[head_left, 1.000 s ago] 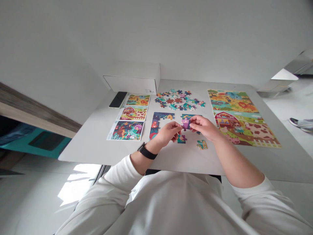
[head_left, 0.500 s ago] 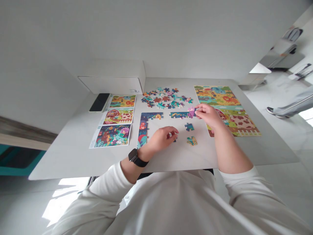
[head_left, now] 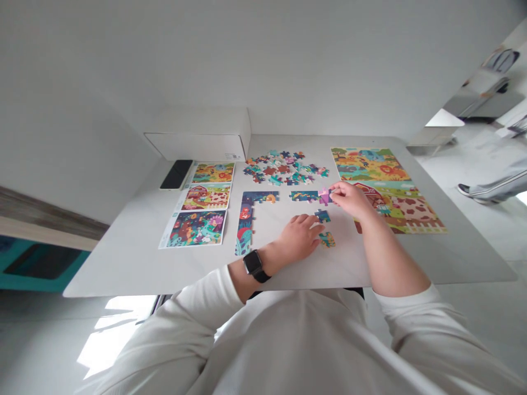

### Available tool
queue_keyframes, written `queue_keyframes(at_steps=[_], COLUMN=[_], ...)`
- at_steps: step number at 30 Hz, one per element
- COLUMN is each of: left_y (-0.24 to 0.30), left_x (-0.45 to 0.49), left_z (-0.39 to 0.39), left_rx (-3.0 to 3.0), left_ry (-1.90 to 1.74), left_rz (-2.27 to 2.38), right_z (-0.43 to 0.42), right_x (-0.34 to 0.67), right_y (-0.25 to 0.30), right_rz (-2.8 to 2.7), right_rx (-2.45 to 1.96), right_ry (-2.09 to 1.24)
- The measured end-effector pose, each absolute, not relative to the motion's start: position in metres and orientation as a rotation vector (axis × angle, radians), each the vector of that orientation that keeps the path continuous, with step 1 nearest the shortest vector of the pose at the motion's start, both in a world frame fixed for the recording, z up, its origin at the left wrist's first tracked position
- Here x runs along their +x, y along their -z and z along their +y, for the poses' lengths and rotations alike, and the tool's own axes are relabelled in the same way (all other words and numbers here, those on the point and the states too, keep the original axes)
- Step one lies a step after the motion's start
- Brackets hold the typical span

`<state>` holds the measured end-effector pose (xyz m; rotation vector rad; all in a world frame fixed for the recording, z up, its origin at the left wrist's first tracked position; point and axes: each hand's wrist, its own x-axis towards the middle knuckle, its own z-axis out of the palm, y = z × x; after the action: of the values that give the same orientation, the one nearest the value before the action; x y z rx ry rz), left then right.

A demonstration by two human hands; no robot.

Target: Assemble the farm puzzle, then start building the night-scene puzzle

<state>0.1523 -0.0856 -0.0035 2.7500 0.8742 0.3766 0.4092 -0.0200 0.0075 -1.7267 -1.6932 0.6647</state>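
A pink piece (head_left: 325,196) of a jigsaw is lying at the right end of a dark blue strip (head_left: 303,196) on a pale worktop (head_left: 135,241). My right hand (head_left: 339,193) is pinching it by its right edge, thumb and fingers closed. I am not making out whether its tabs are locked into the strip or merely meeting it. My left hand (head_left: 300,238) is lying palm down, fingers loosely spread, with nothing visible in its grip. Its fingertips are hovering or resting just beside a blue piece (head_left: 323,215) and a yellow piece (head_left: 328,239); I am unable to tell whether they are touching.

I am judging the strip the weak spot: no hand is bracing its left end, so a hard sideways push could be sliding it, and lifting the pink piece could be pulling the joint apart. A careless left-hand sweep could be knocking the two loose pieces askew.

Left of the strip, an L-shaped section (head_left: 245,214) is sitting apart. Behind, a heap (head_left: 284,167) of pieces is spreading. Farther left, a picture sheet (head_left: 205,198) is lying beside a phone (head_left: 176,174), a white box (head_left: 197,146) standing behind. To the right, two large pictures (head_left: 395,189) are showing animals.
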Motion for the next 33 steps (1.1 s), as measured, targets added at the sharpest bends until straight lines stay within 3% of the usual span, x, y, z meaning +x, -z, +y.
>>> queue_keyframes(at_steps=[33], left_y=[0.024], left_x=[0.181], left_z=[-0.089], left_rx=[2.842], left_ry=[-0.392], left_rz=[0.822], right_z=[-0.015], right_x=[0.399], right_y=[0.015], right_rz=[-1.625], right_rx=[-1.602], right_ry=[-0.86])
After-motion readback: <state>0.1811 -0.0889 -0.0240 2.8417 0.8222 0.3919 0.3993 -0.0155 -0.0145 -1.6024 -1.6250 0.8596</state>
